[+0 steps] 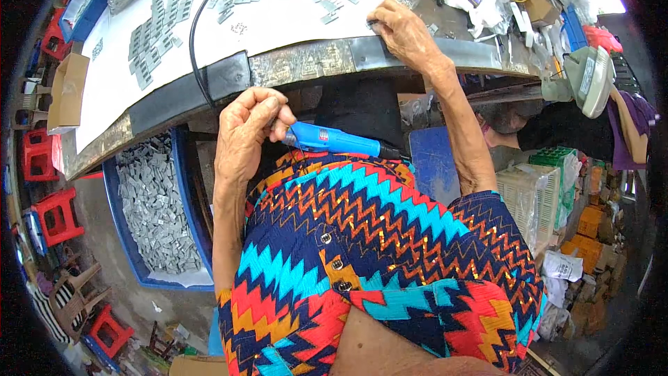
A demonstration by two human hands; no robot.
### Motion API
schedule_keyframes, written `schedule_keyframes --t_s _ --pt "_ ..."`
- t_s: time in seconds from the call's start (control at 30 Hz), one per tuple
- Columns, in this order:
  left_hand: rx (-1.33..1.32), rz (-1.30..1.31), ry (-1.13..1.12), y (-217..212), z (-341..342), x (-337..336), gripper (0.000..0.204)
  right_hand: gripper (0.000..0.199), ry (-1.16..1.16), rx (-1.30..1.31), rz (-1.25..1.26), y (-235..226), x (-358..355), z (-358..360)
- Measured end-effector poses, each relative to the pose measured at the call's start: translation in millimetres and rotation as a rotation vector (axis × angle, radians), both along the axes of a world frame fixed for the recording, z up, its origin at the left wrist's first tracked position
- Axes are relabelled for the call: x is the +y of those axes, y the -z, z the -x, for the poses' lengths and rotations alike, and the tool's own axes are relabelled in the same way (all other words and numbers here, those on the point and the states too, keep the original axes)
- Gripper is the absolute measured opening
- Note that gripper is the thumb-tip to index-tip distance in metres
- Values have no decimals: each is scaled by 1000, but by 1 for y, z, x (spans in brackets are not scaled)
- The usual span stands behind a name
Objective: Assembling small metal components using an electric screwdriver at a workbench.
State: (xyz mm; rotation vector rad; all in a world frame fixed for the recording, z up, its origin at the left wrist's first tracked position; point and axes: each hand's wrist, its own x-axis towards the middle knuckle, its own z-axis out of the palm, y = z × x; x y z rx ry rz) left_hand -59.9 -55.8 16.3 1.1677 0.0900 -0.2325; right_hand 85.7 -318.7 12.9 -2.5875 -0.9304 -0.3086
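Observation:
My left hand [249,124] is raised before the table's front edge, its thumb and fingertips pressed together. Whatever lies in that pinch, if anything, is too small to make out. A blue electric screwdriver [337,141] lies across my lap, its tip end right beside those fingers; I cannot tell whether they touch it. Over the table's edge, my right hand [409,36] has its fingers curled down in a pinch, with a small dark bit at the fingertips that I cannot name. Flat grey pieces [161,24] lie in rows on the white sheet [202,49] at the far left.
A dark cable [193,49] runs over the table edge. Below on the left stands a blue bin [209,237] full of small grey parts. Plastic bags [490,17] and a grey device [591,80] crowd the right end. A small pile of tiny parts [239,28] sits on the sheet.

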Motion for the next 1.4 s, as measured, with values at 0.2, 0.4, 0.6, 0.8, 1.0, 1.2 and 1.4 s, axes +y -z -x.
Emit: schedule_keyframes --t_s 0.2,0.4,0.6,0.8,1.0,1.2,1.4 --pt "-54 -76 80 -16 -40 -12 17 11 -95 -19 9 -1 -3 0" --pt "-145 -337 43 -10 -95 -23 20 13 -134 36 -28 -1 -7 -3" --pt "-405 -962 -97 -1 -114 -49 20 11 -28 313 22 -19 -3 4" --pt "-614 -1237 -84 9 -109 -65 20 15 51 422 -253 -25 3 -6" --pt "-584 -1214 -108 13 -111 -68 20 24 108 347 -214 -7 17 -25" --pt "-528 -1154 -97 11 -110 -73 17 24 152 227 -101 3 21 -26" --pt "-639 -1070 -167 11 -104 -72 14 22 181 285 -19 -4 20 -32"
